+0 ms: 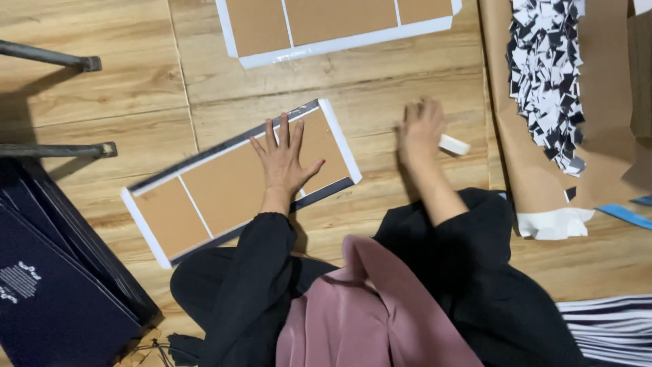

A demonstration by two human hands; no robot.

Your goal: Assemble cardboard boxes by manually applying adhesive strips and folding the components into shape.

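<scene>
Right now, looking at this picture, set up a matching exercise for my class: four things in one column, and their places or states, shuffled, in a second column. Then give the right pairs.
Things:
1. left hand
2. right hand
3. pile of black-and-white paper scraps
4. stack of dark blue sheets

Places or states:
A. on brown paper at the upper right
B. pressed flat, fingers spread, on a brown cardboard panel
C. at the lower left on the floor
D. curled around a small white block

Pairs: 1-B, 2-D, 3-A, 4-C
</scene>
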